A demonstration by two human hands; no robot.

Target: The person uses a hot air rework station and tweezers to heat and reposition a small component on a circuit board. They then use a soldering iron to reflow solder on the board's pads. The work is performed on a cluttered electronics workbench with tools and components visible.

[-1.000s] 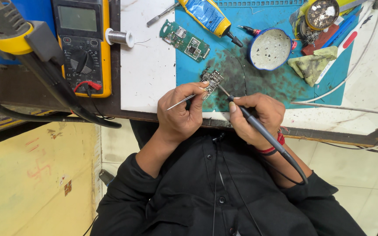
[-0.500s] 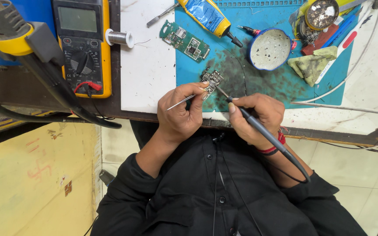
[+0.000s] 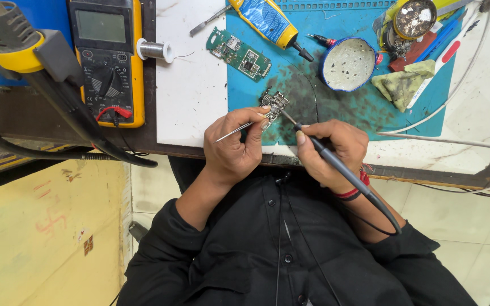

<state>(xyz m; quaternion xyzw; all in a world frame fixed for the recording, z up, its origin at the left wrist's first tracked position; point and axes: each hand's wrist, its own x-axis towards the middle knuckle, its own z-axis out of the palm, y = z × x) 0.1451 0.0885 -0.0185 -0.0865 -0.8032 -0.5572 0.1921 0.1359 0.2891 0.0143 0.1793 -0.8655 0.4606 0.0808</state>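
A yellow multimeter (image 3: 107, 59) lies at the far left of the bench, a solder spool (image 3: 154, 50) just beside it. The left hand (image 3: 235, 148) is closed around tweezers (image 3: 235, 131), whose tips reach a small board (image 3: 274, 105) on the blue mat (image 3: 313, 107). That board sits near the mat's front edge, between the 2 hands. A green board (image 3: 240, 55) lies further back, with a glue tube (image 3: 269, 22) beside it. The right hand (image 3: 331, 154) grips a soldering iron (image 3: 336, 164) like a pen, its tip touching the small board. Further right stand a round tin (image 3: 348, 64) and a crumpled cloth (image 3: 405, 85).
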